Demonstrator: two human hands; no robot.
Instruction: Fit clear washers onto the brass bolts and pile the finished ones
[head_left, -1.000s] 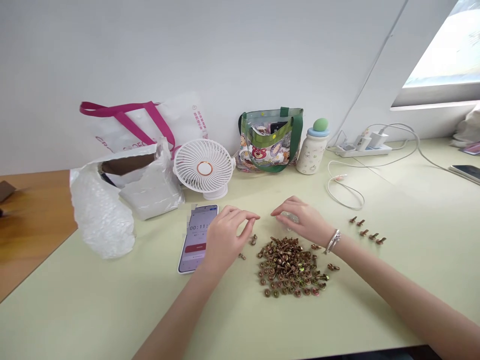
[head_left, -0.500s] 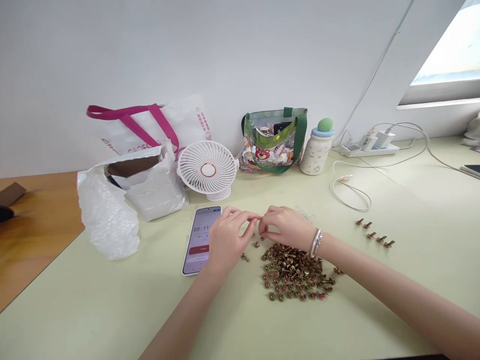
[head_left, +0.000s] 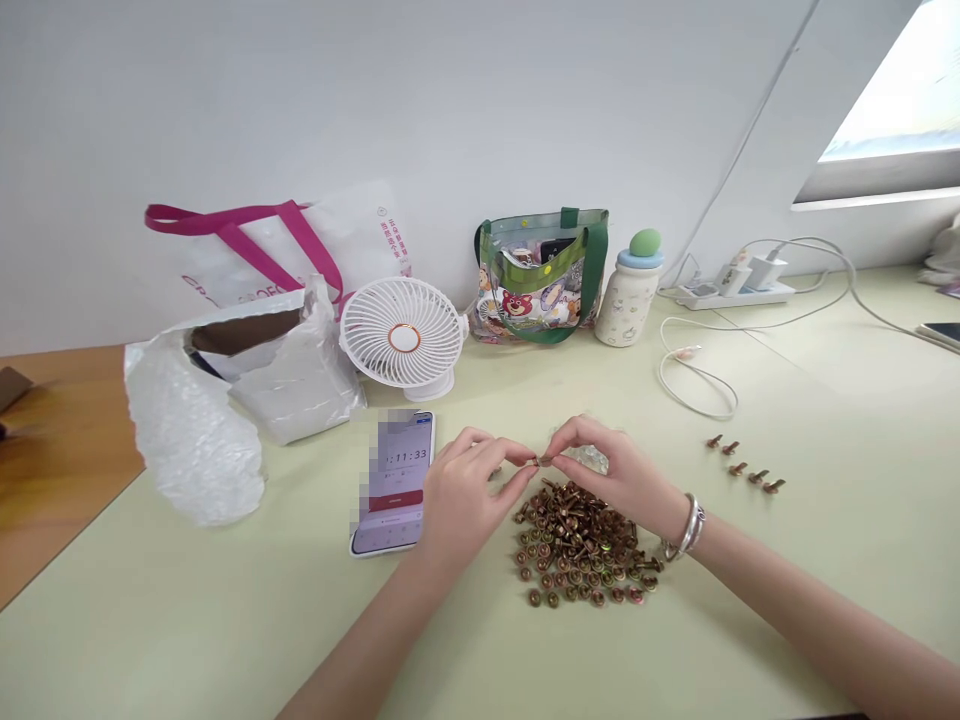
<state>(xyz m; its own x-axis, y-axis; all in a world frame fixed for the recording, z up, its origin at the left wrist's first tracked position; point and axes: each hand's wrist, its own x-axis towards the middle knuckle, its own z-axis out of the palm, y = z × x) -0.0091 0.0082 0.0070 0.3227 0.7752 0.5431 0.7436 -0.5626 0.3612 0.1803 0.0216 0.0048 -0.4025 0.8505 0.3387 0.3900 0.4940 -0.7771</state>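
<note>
Above the far edge of the screw pile, my left hand point(head_left: 472, 490) and my right hand point(head_left: 619, 470) meet fingertip to fingertip. Both pinch a small brass-coloured screw point(head_left: 540, 461) between thumb and forefinger; the fingertips hide much of it. Below them lies a heap of brass-coloured screws point(head_left: 581, 525), with rows of screws standing on their heads along its near side. Small clear pieces point(head_left: 592, 457) lie behind my right hand, partly covered by it. Off to the right, several single screws point(head_left: 738, 469) are set apart on the pale green table point(head_left: 840, 540).
A phone point(head_left: 397, 485) with a running timer lies left of my left hand. Behind stand a white fan point(head_left: 405, 335), an opened plastic mailer point(head_left: 292, 380), a green-handled bag point(head_left: 540, 290) and a bottle point(head_left: 630, 300). A white cable point(head_left: 697, 375) runs to a power strip point(head_left: 735, 295).
My right hand has shifted slightly right and its fingers have opened up around the pinch, so the screw between the fingertips shows. The view has moved a little.
</note>
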